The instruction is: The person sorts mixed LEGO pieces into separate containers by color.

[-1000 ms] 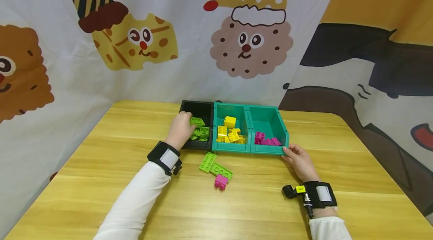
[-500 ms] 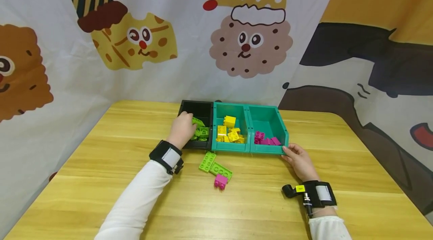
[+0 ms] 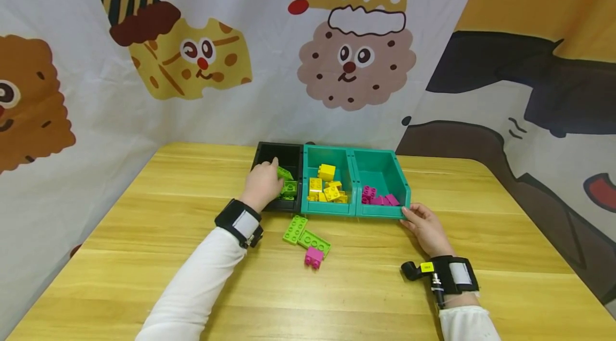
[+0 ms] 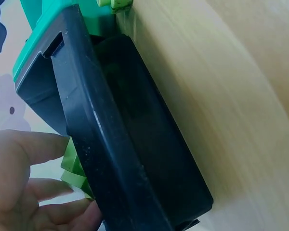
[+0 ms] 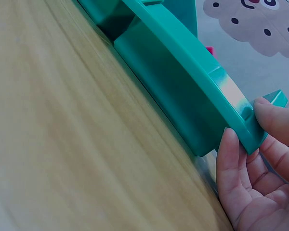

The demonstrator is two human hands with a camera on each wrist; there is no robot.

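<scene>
My left hand [image 3: 262, 185] reaches over the black bin [image 3: 280, 150] at the left end of a joined row. Its fingers lie spread beside green toy bricks [image 3: 289, 188], one finger raised. In the left wrist view, the front wall of the bin partly hides the fingertips and a green brick [image 4: 73, 161]; no firm grip shows. My right hand [image 3: 428, 230] pinches the front right corner of the right teal bin [image 5: 216, 96], thumb on top and fingers below. Pink bricks [image 3: 380, 200] lie in that bin, yellow bricks [image 3: 332, 194] in the middle teal bin [image 3: 329, 210].
On the wooden table [image 3: 366, 287], in front of the bins, lie a green brick [image 3: 295, 229], another green brick [image 3: 315, 243] turned studs down, and a pink brick [image 3: 314, 258] touching it. A cartoon-printed cloth [image 3: 274, 111] hangs behind the table.
My left hand has shifted slightly right and toward the near side in the black bin, and one finger now sticks up. The right hand stays on the bin corner.
</scene>
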